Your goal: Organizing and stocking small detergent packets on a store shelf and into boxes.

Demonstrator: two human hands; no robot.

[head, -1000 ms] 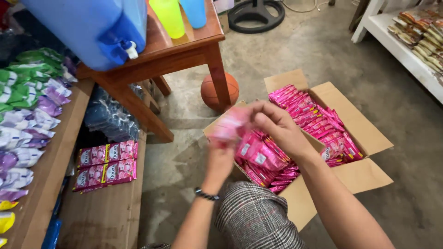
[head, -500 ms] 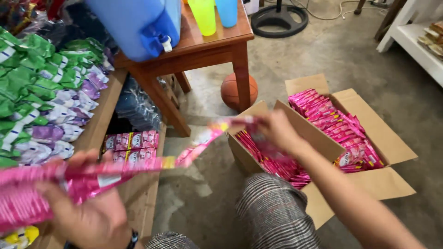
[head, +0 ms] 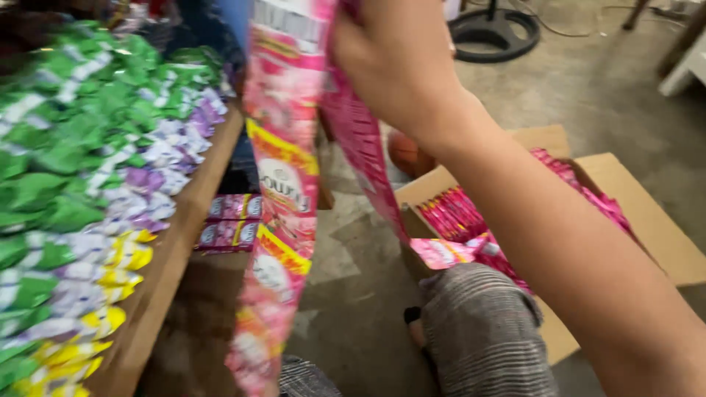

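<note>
R hand (head: 401,62) is gripping a pink sachet strip (head: 283,191) up top, strip dangling between green/purple/yellow packs (head: 81,184) & cardboard box (head: 647,220); L hand isn't showing.

A long pink sachet strip (head: 283,191) hangs upright from the raised right hand (head: 397,66), looping down into the open cardboard box (head: 647,220).

Sachet strip (head: 283,184): glossy pink plastic film. Cardboard box (head: 647,213): matt brown paper board. Shelf (head: 176,250): bare, worn wood. Floor (head: 588,95): rough grey concrete.
</note>
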